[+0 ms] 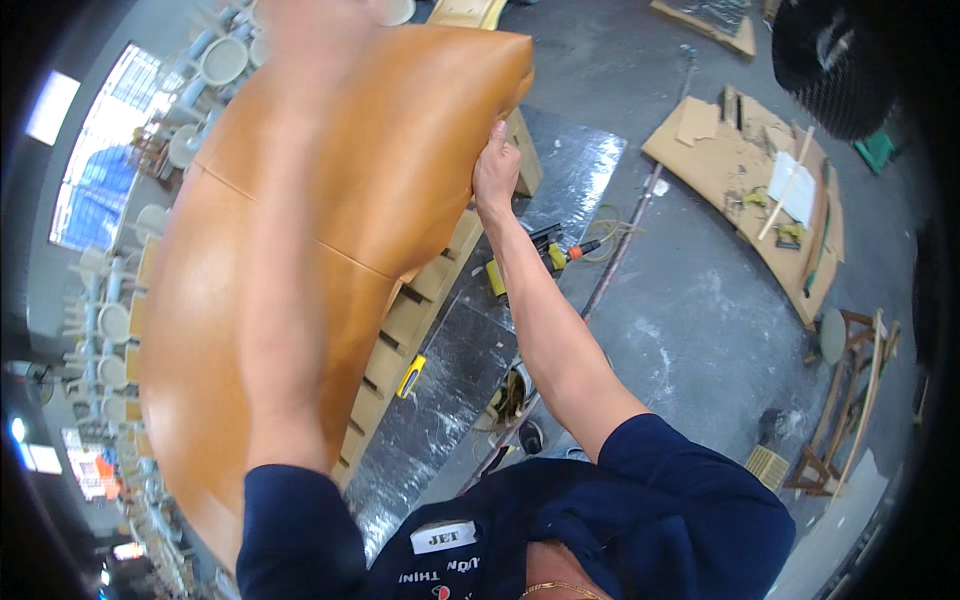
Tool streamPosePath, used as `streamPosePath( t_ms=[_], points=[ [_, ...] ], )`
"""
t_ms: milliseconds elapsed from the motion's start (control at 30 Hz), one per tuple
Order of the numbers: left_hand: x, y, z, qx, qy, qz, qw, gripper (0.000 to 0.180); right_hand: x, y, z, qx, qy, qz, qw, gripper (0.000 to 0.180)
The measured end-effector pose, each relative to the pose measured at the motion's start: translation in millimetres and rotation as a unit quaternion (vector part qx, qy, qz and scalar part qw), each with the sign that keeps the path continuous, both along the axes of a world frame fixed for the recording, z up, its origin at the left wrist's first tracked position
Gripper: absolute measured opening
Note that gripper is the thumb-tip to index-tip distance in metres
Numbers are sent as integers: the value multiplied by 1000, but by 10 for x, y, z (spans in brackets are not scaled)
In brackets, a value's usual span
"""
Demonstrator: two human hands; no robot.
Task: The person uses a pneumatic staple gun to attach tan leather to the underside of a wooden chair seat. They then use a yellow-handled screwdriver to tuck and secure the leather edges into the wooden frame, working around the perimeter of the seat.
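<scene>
A large sheet of tan leather upholstery (370, 150), with stitched seams, is draped over a pale wooden furniture frame (425, 300). My right hand (496, 172) is closed on the leather's right edge, near its far corner. Its fingertips are partly tucked out of sight at the fold. Smeared by motion, my left hand (325, 22) is over the leather's far end at the top of the view. Its fingers cannot be made out. A yellow utility knife (411, 376) lies beside the frame, and a yellow-and-black air stapler (498, 275) is close to my right forearm.
A plastic-covered work surface (430, 420) supports the frame. Right of it, a cardboard-topped table (740, 200) bears scraps, sticks and tools. An air hose (612, 228) curls near the stapler. A black mesh fan (835, 65) stands far right; several stools (222, 62) line the left.
</scene>
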State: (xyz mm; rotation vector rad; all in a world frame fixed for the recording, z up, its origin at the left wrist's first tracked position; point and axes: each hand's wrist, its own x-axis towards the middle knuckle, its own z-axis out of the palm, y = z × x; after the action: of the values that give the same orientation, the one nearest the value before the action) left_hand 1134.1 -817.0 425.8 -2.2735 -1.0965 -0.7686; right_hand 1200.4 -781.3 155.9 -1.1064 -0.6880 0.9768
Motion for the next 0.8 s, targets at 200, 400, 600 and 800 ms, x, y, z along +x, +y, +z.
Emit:
streamPosePath(
  t_ms=[200,400,600,800],
  points=[
    [91,29,-1375,-85,154,191,966,76,188,-151,51,-12,45,7,999,69],
    [216,-80,-1333,-149,188,295,925,106,214,-159,79,34,62,37,997,66],
    [700,-184,-1150,-225,196,379,876,110,394,-76,-271,25,91,200,975,66],
    [759,-185,-1294,-188,228,409,863,112,951,-383,-1901,135,-515,471,703,42]
  ],
)
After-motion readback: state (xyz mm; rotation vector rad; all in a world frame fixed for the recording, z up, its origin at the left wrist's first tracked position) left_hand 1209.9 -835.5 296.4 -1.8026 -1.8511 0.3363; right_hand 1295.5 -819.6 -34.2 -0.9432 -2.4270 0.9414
